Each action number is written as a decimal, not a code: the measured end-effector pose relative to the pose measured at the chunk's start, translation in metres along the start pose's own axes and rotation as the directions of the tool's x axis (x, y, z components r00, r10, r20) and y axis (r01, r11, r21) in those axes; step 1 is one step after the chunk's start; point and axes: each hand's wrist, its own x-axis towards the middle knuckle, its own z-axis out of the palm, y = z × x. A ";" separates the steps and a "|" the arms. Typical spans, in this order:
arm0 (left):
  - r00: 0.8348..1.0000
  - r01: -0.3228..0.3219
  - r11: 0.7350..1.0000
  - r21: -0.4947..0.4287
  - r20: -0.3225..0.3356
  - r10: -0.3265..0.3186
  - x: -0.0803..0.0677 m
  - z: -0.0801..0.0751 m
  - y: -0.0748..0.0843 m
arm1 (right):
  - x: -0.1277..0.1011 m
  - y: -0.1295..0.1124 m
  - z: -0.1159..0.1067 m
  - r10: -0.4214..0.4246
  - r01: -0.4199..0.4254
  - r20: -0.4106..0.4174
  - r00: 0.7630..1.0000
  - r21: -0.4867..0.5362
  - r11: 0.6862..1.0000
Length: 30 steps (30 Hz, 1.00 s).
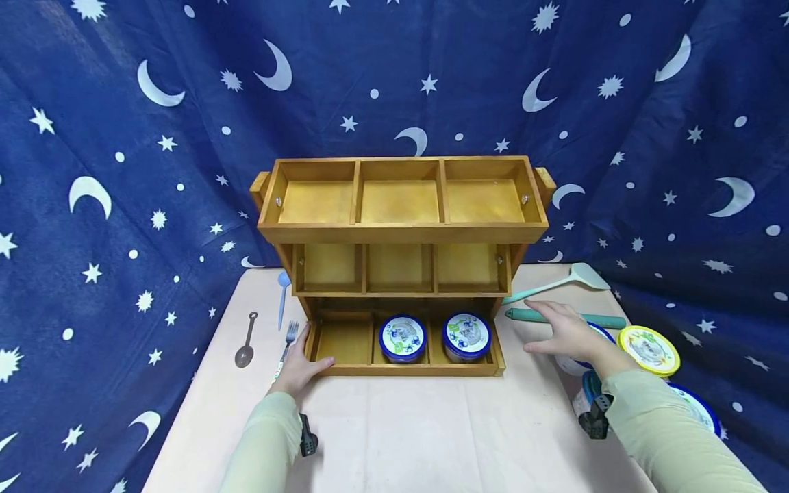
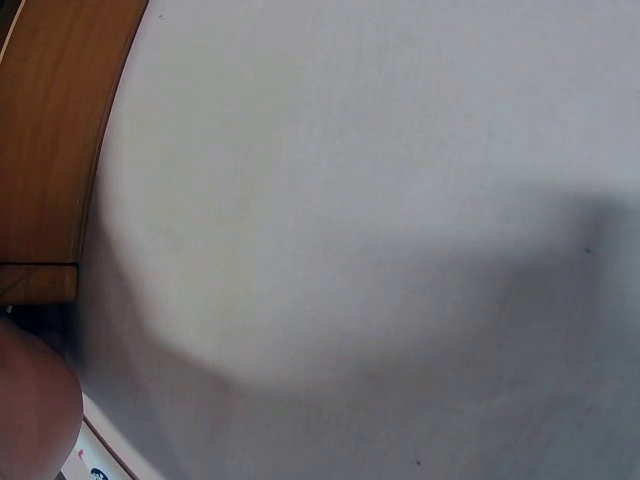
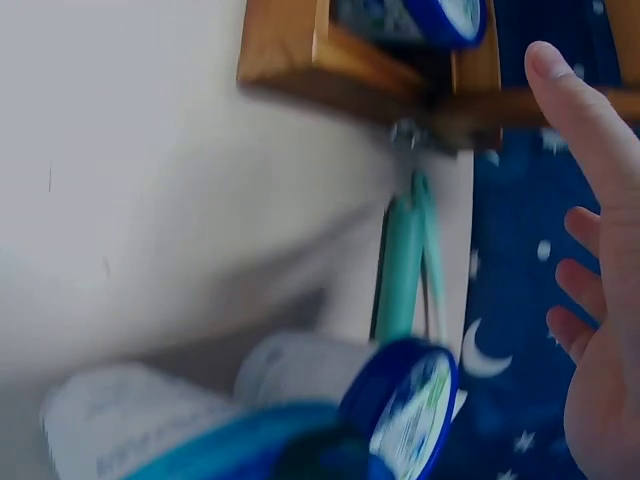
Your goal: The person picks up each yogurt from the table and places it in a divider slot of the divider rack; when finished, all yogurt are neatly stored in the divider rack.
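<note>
A wooden tiered organizer [image 1: 403, 233] stands in the middle of the table. Two blue-lidded tubs, a middle one [image 1: 403, 338] and a right one [image 1: 466, 336], sit in its bottom tier. At the front left corner of that tier, my left hand [image 1: 297, 366] rests with its thumb at the front edge and fingers along the side. Empty and spread, my right hand [image 1: 567, 332] hovers right of the organizer. Under it is a blue-lidded tub [image 3: 408, 405], partly hidden in the head view. A green cylindrical stick [image 1: 524, 315] lies just behind the hand.
Near the left hand lie a fork [image 1: 291, 335], a blue spoon [image 1: 283, 296] and a dark spoon [image 1: 245, 350]. At right are a pale green spatula [image 1: 585, 275], a yellow-lidded tub [image 1: 649, 350] and another blue-lidded tub [image 1: 693, 405]. A starry blue cloth [image 1: 370, 68] hangs behind.
</note>
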 end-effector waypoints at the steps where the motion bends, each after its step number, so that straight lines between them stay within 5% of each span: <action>1: 1.000 0.000 1.000 0.001 0.000 0.000 0.000 0.000 0.000 | -0.001 0.004 -0.001 0.018 -0.018 0.006 1.000 -0.001 1.000; 17: 1.000 0.026 0.999 0.022 -0.004 -0.026 0.002 0.000 -0.001 | -0.026 0.061 -0.009 0.146 -0.146 0.028 0.989 0.010 0.989; 30: 0.999 0.044 0.999 0.015 -0.003 -0.044 0.002 0.002 -0.001 | -0.034 0.077 -0.003 0.205 -0.202 0.069 0.976 -0.049 0.978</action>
